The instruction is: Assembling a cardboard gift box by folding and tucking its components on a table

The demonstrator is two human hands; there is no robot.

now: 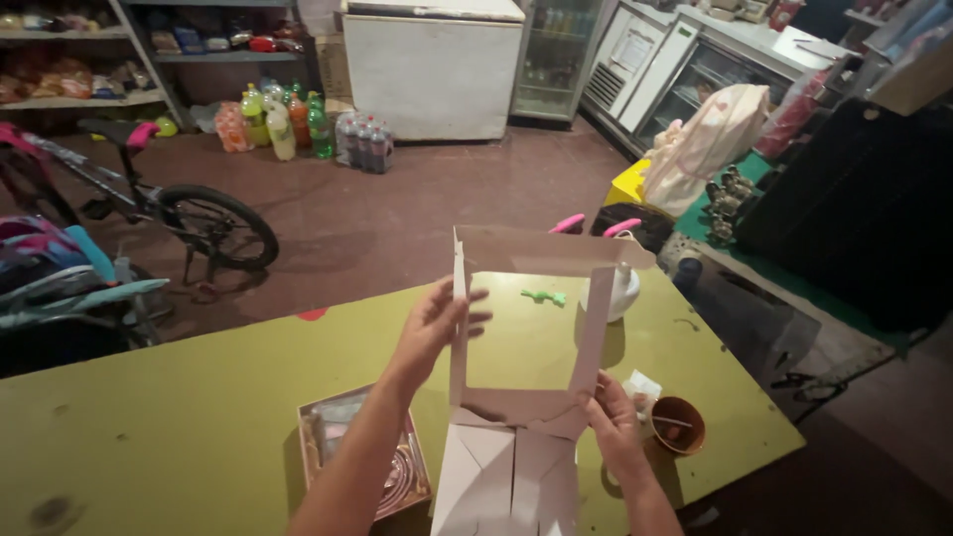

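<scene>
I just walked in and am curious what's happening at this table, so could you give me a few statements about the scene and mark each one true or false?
1. Both hands hold an unfolded cardboard box above the yellow-green table. True.
2. The left hand grips the box's left wall. True.
3. The right hand rests on the small brown bowl. False: it holds the box's lower right corner; the bowl sits apart, to its right.
4. A bicycle stands on the floor beyond the table. True.
5. The white chest freezer stands open. False: its lid is shut.
</scene>
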